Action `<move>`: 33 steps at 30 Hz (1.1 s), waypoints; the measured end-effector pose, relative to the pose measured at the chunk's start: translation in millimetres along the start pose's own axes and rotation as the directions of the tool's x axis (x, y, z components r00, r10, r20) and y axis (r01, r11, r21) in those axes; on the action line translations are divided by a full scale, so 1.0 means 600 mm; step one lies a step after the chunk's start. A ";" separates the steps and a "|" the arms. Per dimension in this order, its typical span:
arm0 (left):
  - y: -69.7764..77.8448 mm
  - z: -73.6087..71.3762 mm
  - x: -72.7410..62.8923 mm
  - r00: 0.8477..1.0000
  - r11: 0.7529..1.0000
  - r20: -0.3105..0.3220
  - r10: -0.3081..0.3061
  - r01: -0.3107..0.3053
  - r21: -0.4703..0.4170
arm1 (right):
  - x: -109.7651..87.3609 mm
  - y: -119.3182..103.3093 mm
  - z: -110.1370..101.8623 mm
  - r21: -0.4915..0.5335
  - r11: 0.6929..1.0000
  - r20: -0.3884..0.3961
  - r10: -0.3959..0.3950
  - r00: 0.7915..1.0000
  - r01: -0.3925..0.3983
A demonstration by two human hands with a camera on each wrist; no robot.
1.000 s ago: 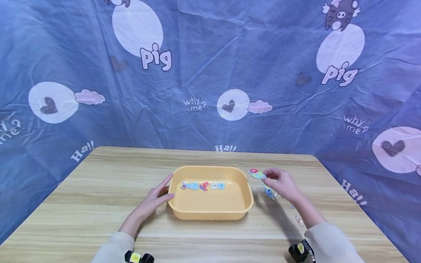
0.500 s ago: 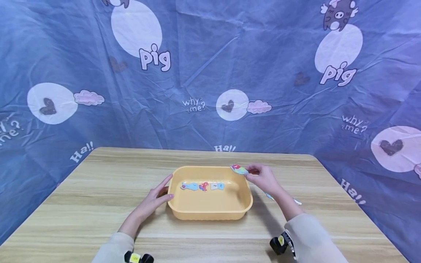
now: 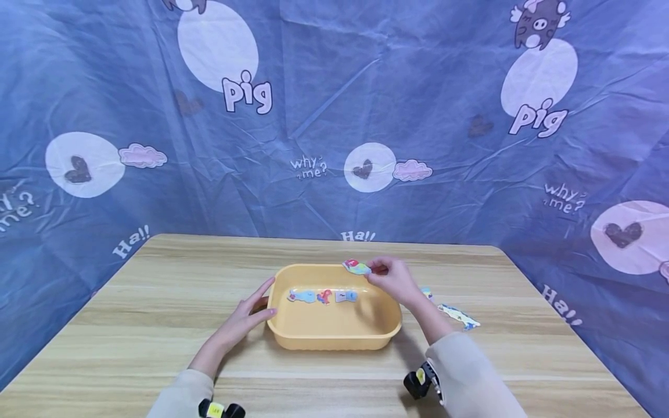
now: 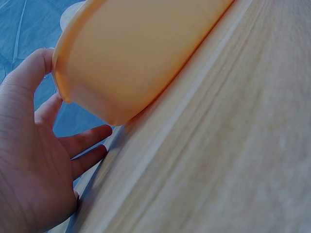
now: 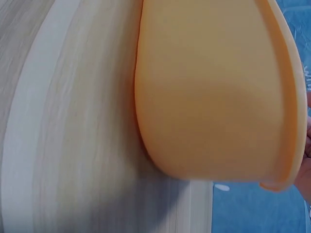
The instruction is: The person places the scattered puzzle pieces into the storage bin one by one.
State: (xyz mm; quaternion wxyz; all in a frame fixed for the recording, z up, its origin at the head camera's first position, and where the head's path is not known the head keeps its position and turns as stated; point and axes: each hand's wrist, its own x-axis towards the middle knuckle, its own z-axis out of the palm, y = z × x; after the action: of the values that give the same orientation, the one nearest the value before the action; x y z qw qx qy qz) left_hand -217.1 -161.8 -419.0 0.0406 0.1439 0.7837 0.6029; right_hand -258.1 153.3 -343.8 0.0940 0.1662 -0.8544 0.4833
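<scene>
A yellow-orange plastic basin [image 3: 334,342] stands on the table. My left hand [image 3: 245,318] holds its left end, thumb over the rim and the other fingers along the outside; in the left wrist view the thumb [image 4: 36,65] meets the rim. My right hand [image 3: 393,280] pinches a flat, colourful cut-out piece [image 3: 358,267] with a red patch, above the basin's back rim. Inside the basin lie a pale blue cut-out [image 3: 303,296], a red figure cut-out [image 3: 324,296] and a white-and-blue cut-out [image 3: 346,296] in a row. In the right wrist view the basin mostly hides my right hand [image 5: 305,174].
To the right of the basin, a long pale cut-out [image 3: 459,316] lies on the wooden table [image 3: 172,290], with a small blue-green cut-out [image 3: 427,292] partly behind the right forearm. A blue printed cloth [image 3: 313,116] hangs behind the table's back edge.
My right hand has moved left with the colourful cut-out, from beyond the basin's right end to over its back rim. The left hand and the basin have stayed put.
</scene>
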 end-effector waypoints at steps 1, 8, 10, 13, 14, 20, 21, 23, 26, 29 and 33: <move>0.000 0.000 0.000 1.000 1.000 0.001 0.001 -0.001 0.002 | 0.001 -0.001 0.003 0.005 1.000 0.001 0.003 1.000 -0.003; -0.002 0.000 0.000 1.000 1.000 0.002 -0.010 0.010 -0.008 | 0.009 -0.001 0.017 0.012 1.000 0.022 0.016 1.000 -0.016; -0.003 0.001 0.000 1.000 1.000 0.004 -0.007 0.007 -0.014 | 0.011 -0.004 0.021 0.021 1.000 0.023 0.014 1.000 -0.014; -0.004 0.000 0.000 1.000 1.000 0.005 -0.006 0.006 -0.020 | 0.012 -0.009 0.028 0.035 0.999 0.021 0.012 1.000 -0.012; -0.004 0.000 0.000 1.000 1.000 0.005 -0.005 0.005 -0.021 | 0.013 -0.011 0.031 0.044 0.999 0.021 0.006 1.000 -0.007; -0.004 -0.001 0.000 1.000 1.000 0.006 -0.003 0.003 -0.023 | 0.019 -0.015 0.050 0.068 0.998 0.011 -0.005 1.000 0.004; -0.004 -0.001 0.000 1.000 1.000 0.007 -0.003 0.003 -0.027 | 0.020 -0.016 0.053 0.064 0.998 0.010 -0.004 1.000 0.003; -0.003 -0.001 0.000 1.000 0.999 0.008 -0.004 0.004 -0.034 | 0.022 -0.020 0.060 0.061 0.998 0.010 -0.015 1.000 0.014; -0.004 -0.001 0.001 1.000 0.999 0.011 -0.003 0.003 -0.038 | 0.023 -0.025 0.071 0.058 0.998 0.015 -0.034 0.999 0.033; -0.005 -0.001 0.002 1.000 0.999 0.015 0.002 -0.002 -0.032 | 0.024 -0.027 0.081 0.068 0.997 0.037 -0.046 0.998 0.043; -0.005 -0.002 0.001 1.000 1.000 0.018 0.003 -0.002 -0.016 | 0.023 -0.029 0.093 0.090 0.995 0.073 -0.052 0.996 0.046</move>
State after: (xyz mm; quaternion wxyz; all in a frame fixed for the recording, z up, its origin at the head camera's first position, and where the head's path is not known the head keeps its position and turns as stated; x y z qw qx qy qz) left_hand -218.7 -163.1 -421.2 0.0481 0.1500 0.7783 0.6079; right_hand -264.5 94.3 -354.5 0.0659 0.2093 -0.8307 0.5116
